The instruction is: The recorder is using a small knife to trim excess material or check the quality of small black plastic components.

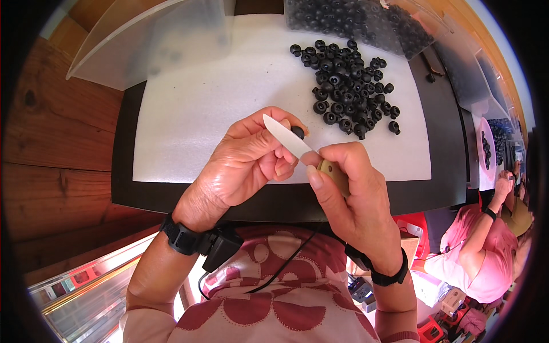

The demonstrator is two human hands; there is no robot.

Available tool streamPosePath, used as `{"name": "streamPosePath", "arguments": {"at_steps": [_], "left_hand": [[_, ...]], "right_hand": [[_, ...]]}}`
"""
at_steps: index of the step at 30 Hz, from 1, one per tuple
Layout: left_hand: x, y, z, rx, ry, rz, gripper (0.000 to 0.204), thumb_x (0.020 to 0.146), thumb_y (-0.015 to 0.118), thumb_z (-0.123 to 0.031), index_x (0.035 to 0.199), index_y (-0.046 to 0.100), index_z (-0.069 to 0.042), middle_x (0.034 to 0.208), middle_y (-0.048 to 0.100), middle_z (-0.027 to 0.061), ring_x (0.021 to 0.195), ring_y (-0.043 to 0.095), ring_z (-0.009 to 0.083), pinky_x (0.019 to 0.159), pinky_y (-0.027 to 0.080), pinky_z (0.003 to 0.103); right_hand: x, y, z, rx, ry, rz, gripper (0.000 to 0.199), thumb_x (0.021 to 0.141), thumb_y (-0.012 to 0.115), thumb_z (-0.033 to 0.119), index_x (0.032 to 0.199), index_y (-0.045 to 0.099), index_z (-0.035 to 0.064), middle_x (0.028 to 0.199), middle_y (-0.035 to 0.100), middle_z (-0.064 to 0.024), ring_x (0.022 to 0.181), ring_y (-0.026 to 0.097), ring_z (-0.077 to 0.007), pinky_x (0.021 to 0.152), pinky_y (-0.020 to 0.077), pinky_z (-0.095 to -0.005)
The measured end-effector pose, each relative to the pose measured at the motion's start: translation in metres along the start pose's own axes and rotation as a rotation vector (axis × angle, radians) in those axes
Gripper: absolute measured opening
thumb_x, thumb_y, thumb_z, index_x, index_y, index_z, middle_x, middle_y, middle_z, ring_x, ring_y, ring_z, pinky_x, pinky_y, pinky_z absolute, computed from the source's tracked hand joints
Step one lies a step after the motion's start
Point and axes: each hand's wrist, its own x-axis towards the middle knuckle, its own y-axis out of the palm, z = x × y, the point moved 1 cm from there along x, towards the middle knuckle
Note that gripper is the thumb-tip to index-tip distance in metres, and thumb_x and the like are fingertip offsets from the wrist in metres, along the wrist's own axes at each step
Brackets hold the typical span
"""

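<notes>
Between the thumb and fingers of my left hand (pixel 247 150) is pinched a small round black rubber part (pixel 298 132), partly hidden by the blade. My right hand (pixel 357 200) grips a small knife (pixel 286 137) by its olive-tan handle. The blade slants up to the left, lying across the left fingertips and the black part; whether its edge touches the part I cannot tell. Beyond my hands, to the right, a loose pile of similar black parts (pixel 349 86) lies on a white foam sheet (pixel 194 126).
A clear plastic bin (pixel 366 26) full of black parts stands at the back right. Another translucent container (pixel 154 46) is at the back left. The dark table edge (pixel 263 208) runs in front of me. At right, a co-worker in pink (pixel 472 251) sits by a pink tray (pixel 486 151).
</notes>
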Motion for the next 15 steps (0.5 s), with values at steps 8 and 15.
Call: {"name": "streamPosePath", "arguments": {"at_steps": [8, 15], "left_hand": [[0.0, -0.005, 0.0, -0.001, -0.001, 0.034, 0.031, 0.1, 0.067, -0.023, 0.117, 0.057, 0.002, 0.107, 0.062, 0.0079, 0.075, 0.058, 0.0089, 0.061, 0.046, 0.022], [0.0, -0.013, 0.001, 0.014, 0.004, 0.054, 0.033, 0.101, 0.065, -0.022, 0.122, 0.056, 0.002, 0.109, 0.062, 0.0078, 0.091, 0.064, 0.0144, 0.064, 0.047, 0.022]], "right_hand": [[0.002, 0.005, -0.002, -0.003, -0.029, -0.037, 0.021, 0.095, 0.068, 0.007, 0.108, 0.052, 0.0038, 0.076, 0.06, -0.0147, 0.065, 0.063, -0.0381, 0.057, 0.0479, -0.0418], [0.006, 0.01, -0.003, -0.028, -0.052, -0.069, 0.021, 0.095, 0.068, 0.008, 0.108, 0.051, 0.0038, 0.079, 0.061, -0.0164, 0.068, 0.063, -0.0402, 0.058, 0.0484, -0.0433]]}}
